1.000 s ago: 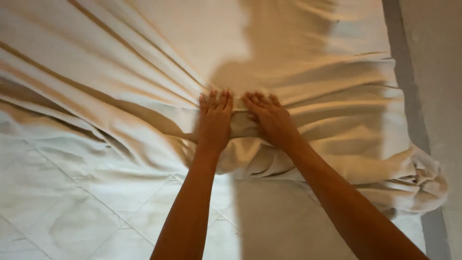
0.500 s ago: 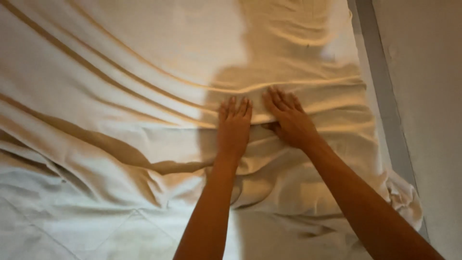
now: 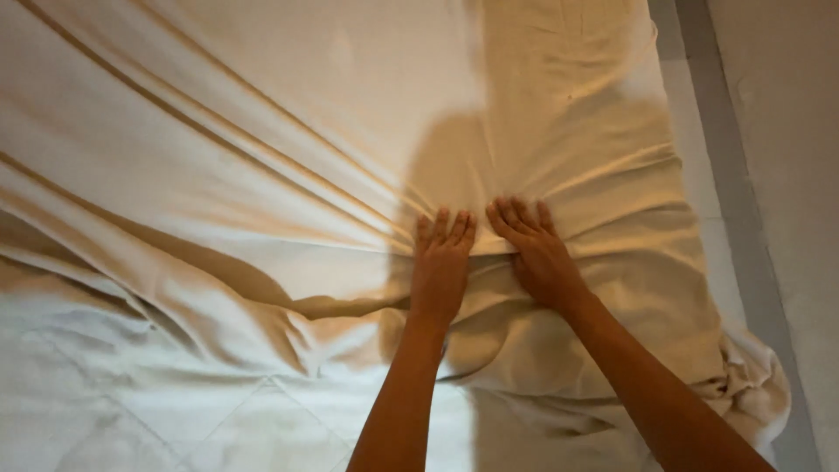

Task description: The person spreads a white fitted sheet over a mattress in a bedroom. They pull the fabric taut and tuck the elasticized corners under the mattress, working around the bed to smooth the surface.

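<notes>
Sheet (image 3: pixel 262 175) is spread over the quilted mattress (image 3: pixel 175 411) — deep folds fan toward the hands. Left hand (image 3: pixel 440 267) and right hand (image 3: pixel 535 253) are pressed flat side by side, fingers spread, nothing pinched. Risk judged: uneven pressure would lock creases in — or slide the bunched corner (image 3: pixel 752 393) further off.

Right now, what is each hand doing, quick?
Left hand: open, flat, pressing on the sheet.
Right hand: open, fingers spread, pressing on the sheet beside it.
</notes>
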